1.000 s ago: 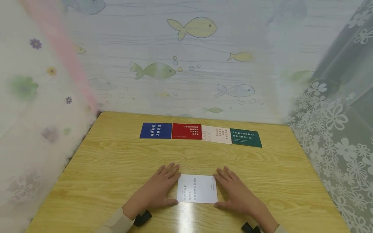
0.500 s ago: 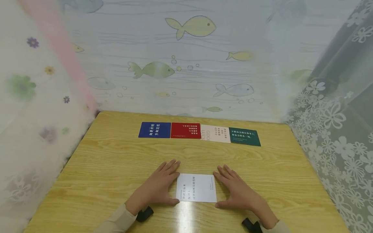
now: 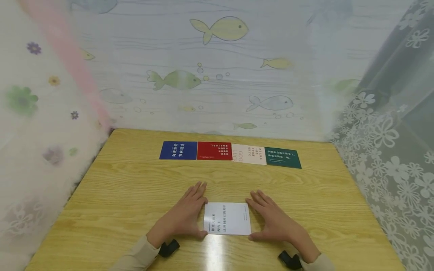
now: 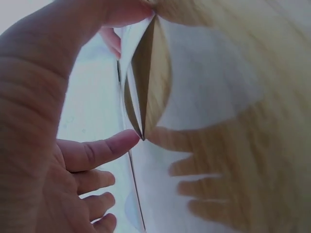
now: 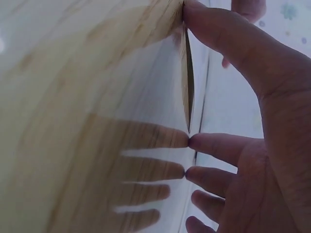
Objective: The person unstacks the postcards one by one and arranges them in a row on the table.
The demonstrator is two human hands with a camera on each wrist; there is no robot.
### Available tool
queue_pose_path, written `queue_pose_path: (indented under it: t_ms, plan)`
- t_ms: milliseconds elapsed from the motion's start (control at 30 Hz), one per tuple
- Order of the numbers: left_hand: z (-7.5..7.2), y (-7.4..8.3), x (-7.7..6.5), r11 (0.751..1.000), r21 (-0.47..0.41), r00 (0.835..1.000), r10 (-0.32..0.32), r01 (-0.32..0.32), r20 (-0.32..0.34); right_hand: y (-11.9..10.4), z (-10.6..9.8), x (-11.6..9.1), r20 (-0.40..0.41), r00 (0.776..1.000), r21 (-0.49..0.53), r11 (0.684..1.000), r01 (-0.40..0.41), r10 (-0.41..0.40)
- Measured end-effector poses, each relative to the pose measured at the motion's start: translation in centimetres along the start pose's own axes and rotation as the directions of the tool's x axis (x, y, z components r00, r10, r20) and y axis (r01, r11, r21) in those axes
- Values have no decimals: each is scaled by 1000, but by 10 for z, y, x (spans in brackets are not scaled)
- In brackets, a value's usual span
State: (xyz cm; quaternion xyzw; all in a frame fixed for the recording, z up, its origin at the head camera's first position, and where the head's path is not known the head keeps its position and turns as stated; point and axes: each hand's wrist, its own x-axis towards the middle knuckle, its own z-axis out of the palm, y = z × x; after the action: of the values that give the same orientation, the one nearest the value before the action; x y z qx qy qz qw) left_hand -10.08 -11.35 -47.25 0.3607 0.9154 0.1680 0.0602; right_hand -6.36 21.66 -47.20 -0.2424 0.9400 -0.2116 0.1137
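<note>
A white card [image 3: 234,218] with dark printed characters lies near the front of the table, between my two hands. My left hand [image 3: 184,215] pinches its left end, index fingertip at the far corner and thumb at the near one. In the left wrist view the edge of the card [image 4: 127,99] bows between that thumb and index finger. My right hand [image 3: 274,220] spans the right end the same way. In the right wrist view, the right thumb [image 5: 214,22] touches one corner and the index fingertip meets the other, with a thin gap under the card's edge.
Along the back of the wooden table [image 3: 142,184] lies a row of cards: a blue card [image 3: 178,150], a red card [image 3: 214,151], a pale pink card [image 3: 249,154] and a green card [image 3: 283,157]. Fish-patterned cloth [image 3: 217,90] hangs behind; white lace [image 3: 390,169] borders the right side.
The fingers of my left hand have shifted slightly away from me, and the right hand's have moved a little too. The white card stays between them. The head view has drifted slightly.
</note>
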Motion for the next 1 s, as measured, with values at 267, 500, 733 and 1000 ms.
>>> queue_pose_path:
  t_ms: [267,500,733,1000]
  plan:
    - [-1,-3,-2,999,-8,997,37,-38,-62,-2,1,5,6,1000,40,999,1,-1]
    - [-6,-2,-3,998,-9,992,54,-55,-110,-2,1,7,-43,997,30,997,65,-63]
    - [-10,-5,-10,997,38,991,73,-69,-111,-5,-1,6,-107,992,111,990,84,-72]
    - [-15,-8,-20,988,105,969,135,-115,-206,-6,-4,3,-211,970,206,964,169,-125]
